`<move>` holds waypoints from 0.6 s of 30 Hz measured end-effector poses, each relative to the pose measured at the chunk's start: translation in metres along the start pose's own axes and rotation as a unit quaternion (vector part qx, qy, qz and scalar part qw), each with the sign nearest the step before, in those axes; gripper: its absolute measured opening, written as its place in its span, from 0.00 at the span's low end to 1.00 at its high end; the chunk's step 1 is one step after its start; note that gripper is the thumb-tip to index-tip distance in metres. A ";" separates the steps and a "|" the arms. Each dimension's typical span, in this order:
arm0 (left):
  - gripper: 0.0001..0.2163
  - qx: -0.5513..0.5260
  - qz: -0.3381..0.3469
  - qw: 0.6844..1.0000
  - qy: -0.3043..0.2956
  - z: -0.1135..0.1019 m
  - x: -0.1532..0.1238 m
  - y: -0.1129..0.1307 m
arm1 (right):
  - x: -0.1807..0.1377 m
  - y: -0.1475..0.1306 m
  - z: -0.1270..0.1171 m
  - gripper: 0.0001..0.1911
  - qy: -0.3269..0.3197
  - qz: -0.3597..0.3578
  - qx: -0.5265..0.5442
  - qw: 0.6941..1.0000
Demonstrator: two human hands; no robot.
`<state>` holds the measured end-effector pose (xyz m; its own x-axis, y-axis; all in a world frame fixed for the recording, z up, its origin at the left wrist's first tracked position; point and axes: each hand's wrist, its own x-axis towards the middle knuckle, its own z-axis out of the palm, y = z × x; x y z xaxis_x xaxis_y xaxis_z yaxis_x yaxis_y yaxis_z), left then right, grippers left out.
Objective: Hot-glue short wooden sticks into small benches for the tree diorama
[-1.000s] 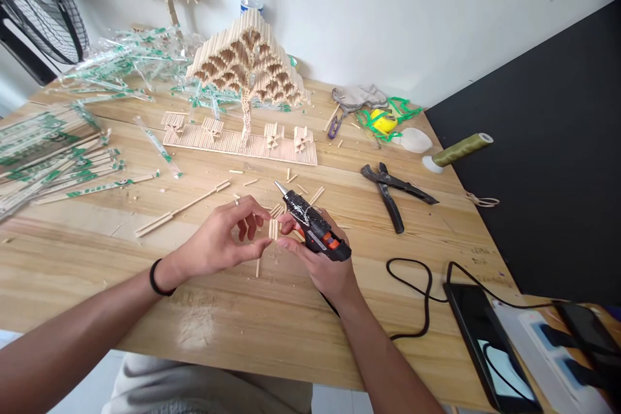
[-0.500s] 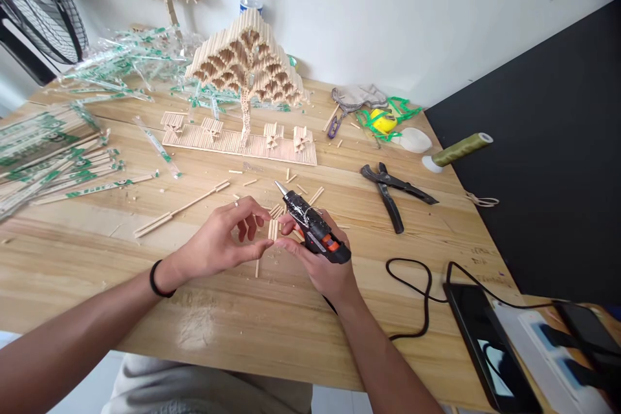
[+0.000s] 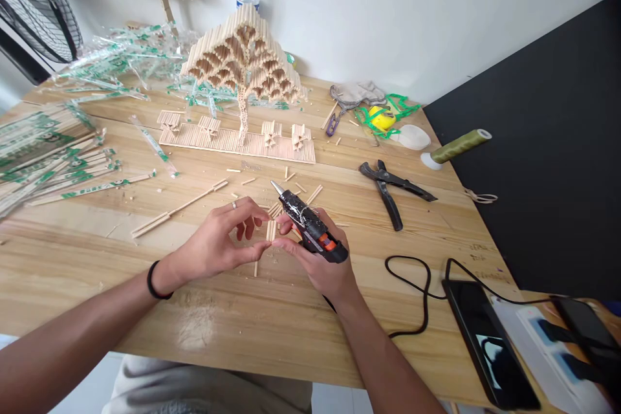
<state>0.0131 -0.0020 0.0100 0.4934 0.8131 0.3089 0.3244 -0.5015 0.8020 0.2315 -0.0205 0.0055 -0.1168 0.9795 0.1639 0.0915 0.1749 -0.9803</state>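
Observation:
Between my fingertips a few short wooden stick pieces [image 3: 271, 231] stand side by side. My left hand [image 3: 228, 233] pinches them from the left, thumb below and forefinger above. From the other side, the thumb and a finger of my right hand [image 3: 323, 268] touch the same pieces. A black hot glue gun [image 3: 310, 226] with orange parts lies in my right hand, its metal nozzle pointing up and left, away from the pieces. More cut sticks lie on the table just behind my fingers, partly hidden by the gun.
Behind stands a stick-built tree [image 3: 245, 71] on a slatted base [image 3: 218, 140]. Wrapped chopsticks [image 3: 43, 136] lie at left. To the right are cutting pliers [image 3: 388, 191], a spool of green thread [image 3: 460, 147], a black cable [image 3: 427, 291], a phone [image 3: 485, 336] and a power strip [image 3: 557, 362].
The whole view has shifted very slightly. Both hands, the stick pieces and the glue gun keep nearly the same pose.

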 end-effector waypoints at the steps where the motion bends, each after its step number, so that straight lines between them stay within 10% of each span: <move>1: 0.11 0.001 0.000 1.000 0.000 0.000 0.000 0.000 | 0.000 0.000 0.000 0.16 0.000 -0.001 0.003 1.000; 18: 0.11 0.003 -0.002 1.000 0.012 -0.002 -0.001 0.003 | 0.001 -0.004 -0.005 0.14 -0.020 0.022 0.010 0.999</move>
<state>0.0127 -0.0037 0.0133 0.4720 0.8223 0.3179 0.3316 -0.4997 0.8002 0.2361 -0.0200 0.0098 -0.1530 0.9814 0.1157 0.0786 0.1287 -0.9886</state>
